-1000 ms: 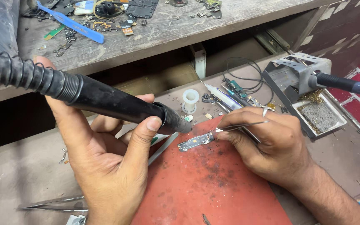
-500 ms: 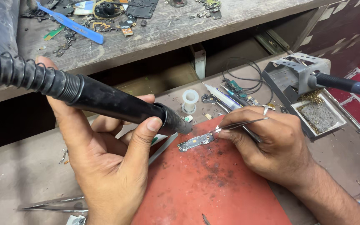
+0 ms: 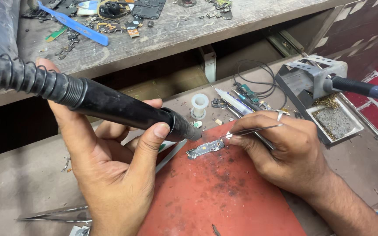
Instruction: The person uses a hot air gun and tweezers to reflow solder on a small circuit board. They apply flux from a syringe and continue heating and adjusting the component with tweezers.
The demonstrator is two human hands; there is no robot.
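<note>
My left hand [image 3: 110, 170] grips a black hot-air wand [image 3: 123, 109] with a ribbed hose, its metal nozzle pointing down-right just above a small circuit board [image 3: 204, 149]. The board lies on a red work mat [image 3: 224, 192]. My right hand [image 3: 285, 150] holds metal tweezers [image 3: 252, 131] whose tips press on the board's right end.
A soldering iron [image 3: 364, 89] rests in its grey stand [image 3: 311, 81] with a sponge tray at the right. A white spool [image 3: 200, 105], a syringe and small parts lie behind the mat. Spare tweezers [image 3: 53, 215] lie at lower left. A cluttered wooden shelf [image 3: 162, 30] runs across the back.
</note>
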